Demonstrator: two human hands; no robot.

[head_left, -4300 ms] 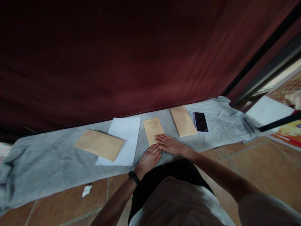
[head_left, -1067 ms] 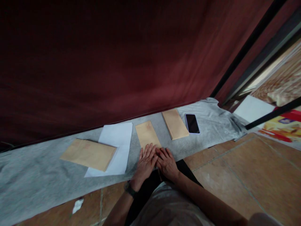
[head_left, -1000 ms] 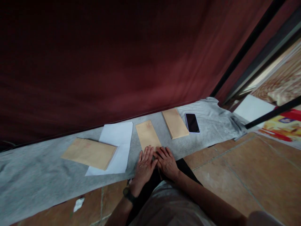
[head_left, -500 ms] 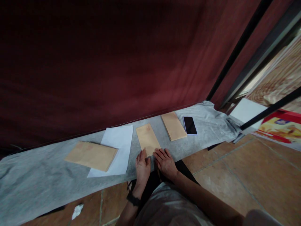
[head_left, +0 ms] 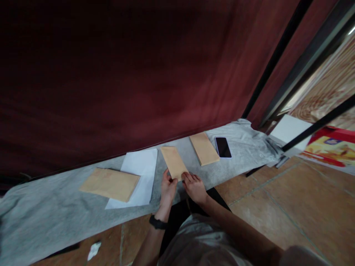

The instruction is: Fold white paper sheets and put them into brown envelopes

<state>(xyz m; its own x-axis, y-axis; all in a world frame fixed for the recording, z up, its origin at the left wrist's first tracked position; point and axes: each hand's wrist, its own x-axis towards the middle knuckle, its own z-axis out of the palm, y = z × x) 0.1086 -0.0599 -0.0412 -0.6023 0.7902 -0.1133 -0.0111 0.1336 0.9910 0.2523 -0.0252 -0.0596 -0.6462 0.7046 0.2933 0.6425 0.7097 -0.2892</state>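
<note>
A brown paper envelope (head_left: 174,162) lies at a slant in front of me, its near end between my hands. My left hand (head_left: 168,188) grips its near left corner, thumb on top and fingers at the side. At the near right corner, my right hand (head_left: 194,187) has its fingers closed on the paper edge. To the right rests a stack of brown envelopes (head_left: 204,148). On the left, more brown envelopes (head_left: 111,184) overlap white paper sheets (head_left: 142,162).
A phone (head_left: 223,147) lies right of the stack on the grey cloth (head_left: 55,210) covering the narrow table. Behind hangs a dark red curtain (head_left: 155,74). White box (head_left: 290,131) and red carton (head_left: 330,147) stand at the right; crumpled tissue (head_left: 94,250) is on the floor.
Both hands have gone from lying flatter on the envelope's near end to gripping its near corners. The near end looks slightly raised. The view has shifted a little.
</note>
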